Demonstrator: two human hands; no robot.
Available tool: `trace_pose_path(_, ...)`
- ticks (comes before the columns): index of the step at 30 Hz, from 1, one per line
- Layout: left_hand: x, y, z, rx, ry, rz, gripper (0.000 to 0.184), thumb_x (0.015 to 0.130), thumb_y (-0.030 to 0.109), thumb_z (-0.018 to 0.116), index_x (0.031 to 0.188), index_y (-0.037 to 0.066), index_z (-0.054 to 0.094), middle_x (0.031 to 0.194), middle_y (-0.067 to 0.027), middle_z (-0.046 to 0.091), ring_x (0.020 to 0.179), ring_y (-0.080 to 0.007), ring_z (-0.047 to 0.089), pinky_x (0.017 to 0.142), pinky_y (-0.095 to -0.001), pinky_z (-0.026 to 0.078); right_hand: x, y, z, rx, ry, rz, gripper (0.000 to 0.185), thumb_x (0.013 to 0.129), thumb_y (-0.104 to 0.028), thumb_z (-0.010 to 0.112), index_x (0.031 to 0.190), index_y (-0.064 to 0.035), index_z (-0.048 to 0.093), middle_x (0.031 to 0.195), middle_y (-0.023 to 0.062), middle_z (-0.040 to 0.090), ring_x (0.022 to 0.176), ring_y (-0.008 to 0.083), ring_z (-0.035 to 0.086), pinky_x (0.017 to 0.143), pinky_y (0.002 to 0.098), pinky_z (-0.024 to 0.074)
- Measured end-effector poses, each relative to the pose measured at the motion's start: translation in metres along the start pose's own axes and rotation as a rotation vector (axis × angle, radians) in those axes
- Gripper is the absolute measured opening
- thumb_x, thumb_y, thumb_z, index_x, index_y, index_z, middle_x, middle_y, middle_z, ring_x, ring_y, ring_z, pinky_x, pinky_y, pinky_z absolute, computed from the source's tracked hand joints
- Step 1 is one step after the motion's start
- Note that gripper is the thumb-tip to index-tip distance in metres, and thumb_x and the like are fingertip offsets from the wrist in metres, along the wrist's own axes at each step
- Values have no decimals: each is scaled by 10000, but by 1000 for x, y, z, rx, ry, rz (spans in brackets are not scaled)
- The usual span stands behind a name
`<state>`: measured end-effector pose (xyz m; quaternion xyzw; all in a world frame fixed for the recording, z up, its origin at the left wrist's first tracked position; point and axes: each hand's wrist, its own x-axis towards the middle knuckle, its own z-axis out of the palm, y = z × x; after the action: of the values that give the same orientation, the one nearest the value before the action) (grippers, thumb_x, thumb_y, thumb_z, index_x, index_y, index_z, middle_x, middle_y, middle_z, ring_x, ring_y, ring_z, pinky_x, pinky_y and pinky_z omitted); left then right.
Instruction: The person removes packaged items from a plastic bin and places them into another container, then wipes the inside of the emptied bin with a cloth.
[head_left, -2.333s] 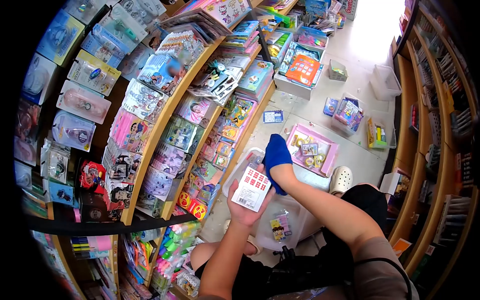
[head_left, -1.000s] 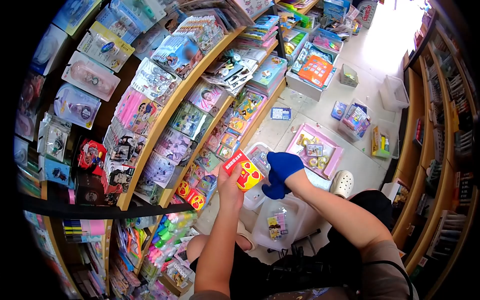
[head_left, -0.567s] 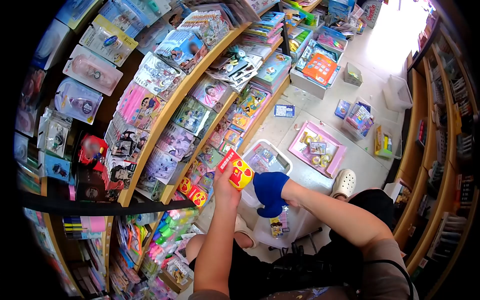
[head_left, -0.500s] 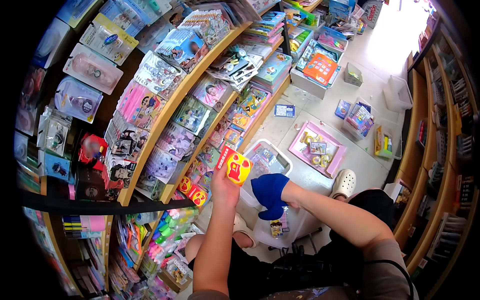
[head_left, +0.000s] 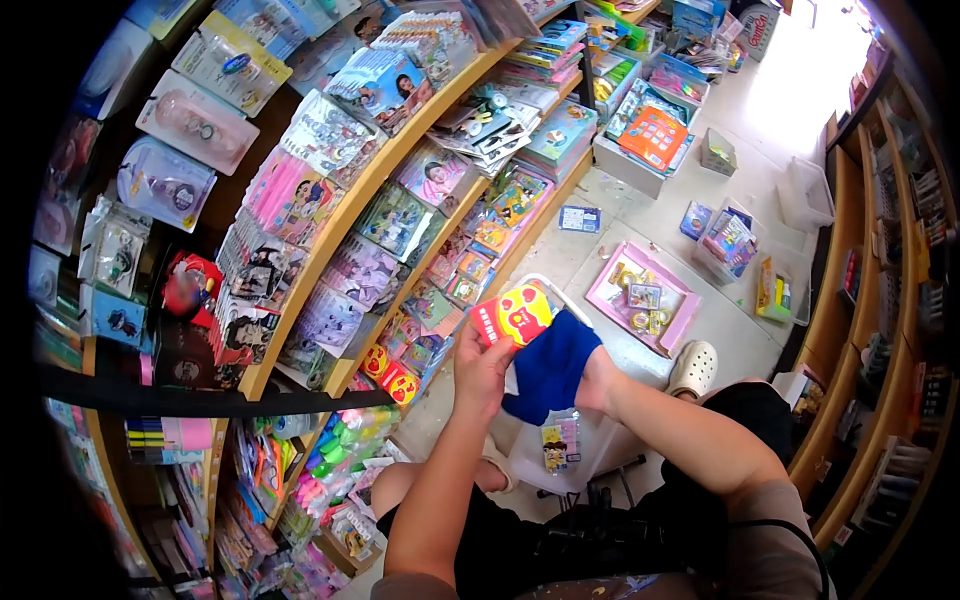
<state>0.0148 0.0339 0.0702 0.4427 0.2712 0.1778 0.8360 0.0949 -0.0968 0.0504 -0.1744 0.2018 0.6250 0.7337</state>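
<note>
Bare left hand (head_left: 483,365) up front, fingers curled in a pinch, thumb on top; bare left forearm (head_left: 437,490) angled steeply upward. Right hand (head_left: 558,368), sheathed in blue cloth (head_left: 540,390), close beside it, finger pose hard to tell under the cover. Bare right forearm (head_left: 690,435) slants inward, elbow bent.

The packet (head_left: 526,312) is showing yellow with red hearts, its red band (head_left: 489,326) carrying white lettering; the cloth (head_left: 555,370) is showing plain deep blue. From here, the tray (head_left: 682,318) is looking pink, the clog (head_left: 694,368) cream.
</note>
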Motion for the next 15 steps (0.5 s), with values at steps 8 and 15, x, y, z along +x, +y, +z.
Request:
trace_pose_path(8, 1, -1, -60, 116, 141, -91, 361, 797, -64, 575, 1127, 39, 468, 1038, -74, 591, 904, -170, 610, 770, -291, 527, -19, -32, 3, 6, 39, -227, 428, 860, -490, 466, 723, -87, 505, 680, 92, 523, 645, 265, 527, 746, 483, 476)
trace_pose_path(15, 15, -54, -257, 663, 760, 30, 340, 754, -22, 624, 1048, 31, 464, 943, -94, 601, 852, -224, 612, 718, -317, 506, -35, -43, -14, -72, -29, -225, 395, 883, -444, 448, 771, -72, 522, 739, 103, 548, 756, 290, 558, 798, 454, 463)
